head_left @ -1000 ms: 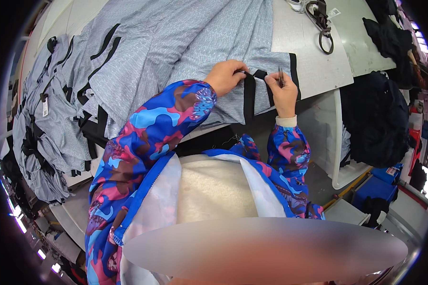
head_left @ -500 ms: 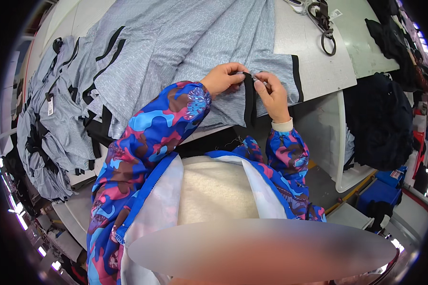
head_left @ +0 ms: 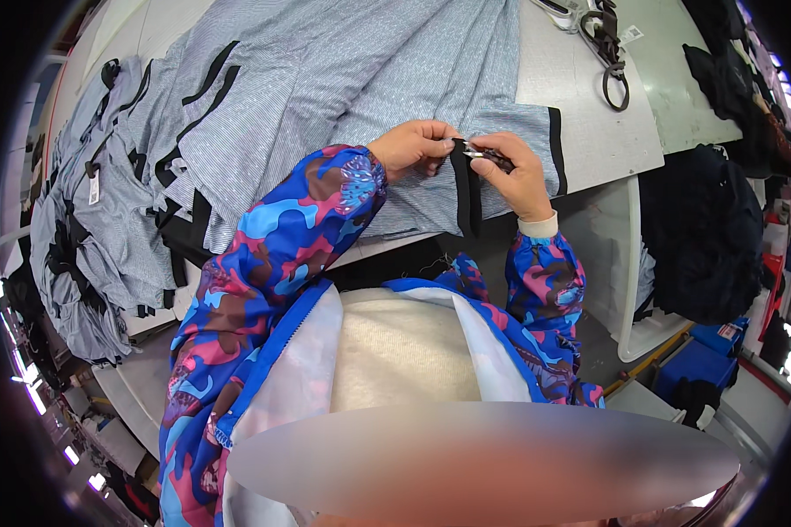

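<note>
A grey, finely striped garment (head_left: 360, 83) with black trim lies spread over the table in front of me. My left hand (head_left: 411, 149) is closed, pinching the upper end of a black trim band (head_left: 468, 198) near the table's front edge. In my right hand (head_left: 524, 180) are small thread snips (head_left: 494, 159) with dark handles. Their short metal tip points left, beside the pinched end of the band and close to my left fingertips. Whether the blades touch the cloth or a thread, I cannot tell.
More grey garments with black trim and a white tag (head_left: 94, 191) are heaped at the left. Dark straps (head_left: 608, 53) lie on the table (head_left: 589, 136) at the far right. To the right, a white bin (head_left: 629, 299) stands beside dark clothing (head_left: 699, 233), with a blue crate (head_left: 690, 364) below.
The thread snips now show in my right hand, their tip at the band, where fingertips were pinching before. My left hand stays on the trim.
</note>
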`<state>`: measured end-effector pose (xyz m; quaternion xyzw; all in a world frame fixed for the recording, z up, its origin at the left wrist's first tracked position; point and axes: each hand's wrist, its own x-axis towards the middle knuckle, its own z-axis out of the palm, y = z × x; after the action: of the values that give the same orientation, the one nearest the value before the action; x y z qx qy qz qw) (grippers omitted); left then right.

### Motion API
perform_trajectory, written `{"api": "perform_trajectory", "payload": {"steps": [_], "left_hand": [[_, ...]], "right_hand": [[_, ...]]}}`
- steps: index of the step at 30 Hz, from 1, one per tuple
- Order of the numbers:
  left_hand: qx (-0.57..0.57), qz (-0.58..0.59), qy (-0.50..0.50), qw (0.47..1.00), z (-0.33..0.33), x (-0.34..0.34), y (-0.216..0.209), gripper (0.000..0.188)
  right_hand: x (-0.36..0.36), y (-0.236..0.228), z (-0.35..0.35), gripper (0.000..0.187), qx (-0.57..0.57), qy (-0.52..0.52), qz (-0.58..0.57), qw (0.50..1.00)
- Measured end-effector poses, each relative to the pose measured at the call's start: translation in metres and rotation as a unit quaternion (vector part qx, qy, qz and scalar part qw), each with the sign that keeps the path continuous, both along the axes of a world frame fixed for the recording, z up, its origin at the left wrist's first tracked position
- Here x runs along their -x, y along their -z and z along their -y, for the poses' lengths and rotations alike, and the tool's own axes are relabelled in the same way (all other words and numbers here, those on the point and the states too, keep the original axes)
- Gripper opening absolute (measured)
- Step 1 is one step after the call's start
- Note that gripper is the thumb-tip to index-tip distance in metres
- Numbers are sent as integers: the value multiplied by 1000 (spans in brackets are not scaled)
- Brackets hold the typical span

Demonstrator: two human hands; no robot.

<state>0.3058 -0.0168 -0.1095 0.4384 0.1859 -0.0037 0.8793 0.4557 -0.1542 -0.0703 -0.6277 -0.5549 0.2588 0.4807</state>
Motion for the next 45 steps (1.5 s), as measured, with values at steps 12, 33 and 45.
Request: {"api": "perform_trajectory", "payload": {"steps": [12,33,45], "left_hand": [[26,2,31,999,-6,3,0,14],[11,-9,49,999,-6,-1,1,14],[-192,-9,-41,980,10,-8,-22,27]], "right_hand": [[-12,-14,-7,24,55,-76,44,995],[-14,9,5,17,65,20,-143,987],[18,17,10,25,109,106,-33,988]]}}
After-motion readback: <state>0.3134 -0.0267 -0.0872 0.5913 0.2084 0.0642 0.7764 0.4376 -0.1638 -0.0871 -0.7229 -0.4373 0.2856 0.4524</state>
